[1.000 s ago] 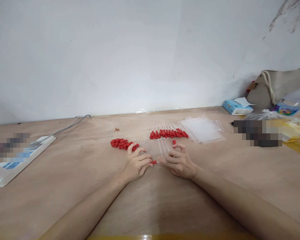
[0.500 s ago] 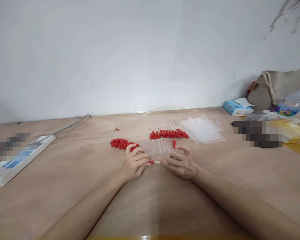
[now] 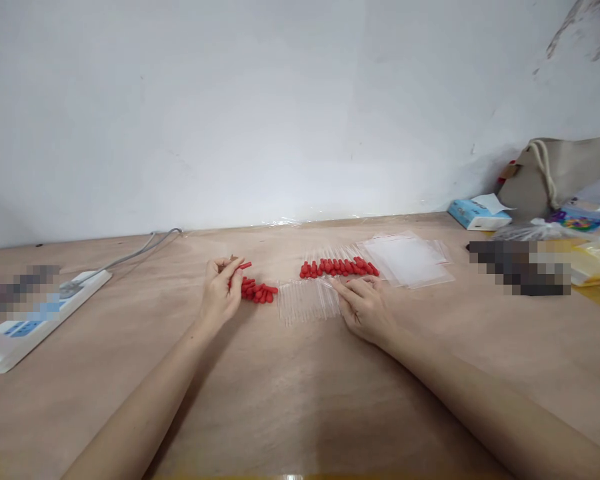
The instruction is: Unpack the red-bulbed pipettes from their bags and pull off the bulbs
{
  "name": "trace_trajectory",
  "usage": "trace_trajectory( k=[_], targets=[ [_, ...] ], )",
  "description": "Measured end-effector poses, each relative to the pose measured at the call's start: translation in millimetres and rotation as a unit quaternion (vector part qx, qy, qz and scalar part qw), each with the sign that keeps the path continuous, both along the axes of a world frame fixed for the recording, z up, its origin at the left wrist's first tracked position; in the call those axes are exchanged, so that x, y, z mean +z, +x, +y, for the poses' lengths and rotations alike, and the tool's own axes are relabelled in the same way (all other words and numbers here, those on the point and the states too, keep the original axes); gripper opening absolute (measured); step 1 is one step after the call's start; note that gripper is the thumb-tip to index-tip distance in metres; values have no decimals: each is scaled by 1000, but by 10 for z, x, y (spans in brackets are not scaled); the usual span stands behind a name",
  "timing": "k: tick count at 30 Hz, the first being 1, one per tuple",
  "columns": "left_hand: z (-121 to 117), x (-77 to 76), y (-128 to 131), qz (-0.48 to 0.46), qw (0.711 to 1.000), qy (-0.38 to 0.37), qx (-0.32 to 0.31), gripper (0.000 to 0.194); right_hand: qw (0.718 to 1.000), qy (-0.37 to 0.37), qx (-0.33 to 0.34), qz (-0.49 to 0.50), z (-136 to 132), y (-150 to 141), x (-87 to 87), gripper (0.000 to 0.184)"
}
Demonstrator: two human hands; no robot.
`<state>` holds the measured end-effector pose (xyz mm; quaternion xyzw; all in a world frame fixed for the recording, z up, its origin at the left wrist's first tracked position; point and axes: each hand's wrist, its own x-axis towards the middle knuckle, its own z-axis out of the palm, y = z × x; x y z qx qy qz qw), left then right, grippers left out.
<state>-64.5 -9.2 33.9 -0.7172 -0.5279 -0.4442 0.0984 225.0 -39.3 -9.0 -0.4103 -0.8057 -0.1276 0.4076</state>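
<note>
Between thumb and fingertips, my left hand pinches a red rubber bulb, held just above the pile of loose red bulbs. My right hand rests at the right end of a row of clear, thin glass tubes. Its fingers are closed on the upper end of a glass tube, partly hidden by the fingers. Behind this row lie several droppers, red bulbs fitted on clear tubes, bulbs toward me. A bit of red shows behind my right fingers.
Clear zip bags lie right of the droppers. Farther right are a blue tissue pack, a blurred dark object, yellow packaging and a beige bag. A power strip with a grey cable lies left.
My hands have moved apart from the bulb and tube held between them. My left hand went left and up to the bulb pile; my right hand shifted slightly up over the tubes' right end.
</note>
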Motion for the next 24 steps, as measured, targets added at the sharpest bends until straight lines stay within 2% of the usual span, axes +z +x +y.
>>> trace_trajectory(
  k=[5, 9, 15, 18, 20, 22, 24],
  targets=[
    [66, -11, -11, 72, 995, -71, 14, 26, 997, -42, -20, 55, 82, -100, 46, 16],
    [85, -86, 28, 153, 985, -68, 48, 13, 999, -12, -39, 22, 155, -225, 80, 11],
    [119, -129, -1, 131, 987, -83, 49, 19, 996, 44, -65, -42, 239, -389, 71, 15],
    [83, -112, 6, 129, 989, -42, 50, 21, 995, 42, -65, -67, 253, -420, 46, 14],
    [18, -106, 60, 152, 988, -2, 18, 22, 995, 32, -62, -72, 244, -425, 24, 13],
    [-74, -117, 159, 199, 979, 8, -49, 27, 996, 17, -58, -67, 223, -424, 6, 12],
    [-165, -150, 280, 246, 963, -10, -110, 48, 996, 5, -54, -65, 192, -420, -4, 15]
  ],
)
